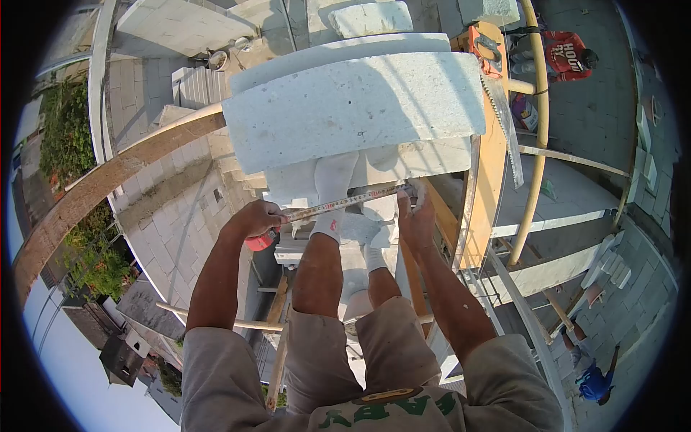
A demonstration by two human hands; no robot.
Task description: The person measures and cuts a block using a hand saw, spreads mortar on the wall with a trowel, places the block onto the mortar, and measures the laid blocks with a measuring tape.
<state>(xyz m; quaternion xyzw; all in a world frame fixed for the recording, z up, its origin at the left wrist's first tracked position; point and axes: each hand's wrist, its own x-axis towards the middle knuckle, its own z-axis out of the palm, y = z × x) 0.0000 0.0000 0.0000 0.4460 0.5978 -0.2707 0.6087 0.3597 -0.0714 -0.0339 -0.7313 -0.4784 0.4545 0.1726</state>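
A tape measure with a red case is gripped in my left hand. Its pale blade stretches out across the front of my legs, rising slightly to the right. My right hand pinches the blade's far end between closed fingers. Just beyond the tape lies a large white lightweight block, dusty and partly shaded. More white blocks sit beneath and behind it, including a small one at the back.
A handsaw with an orange handle rests along a wooden plank on the right. A curved-looking timber beam runs left. Bamboo poles form scaffolding. A person in red and another in blue are far below.
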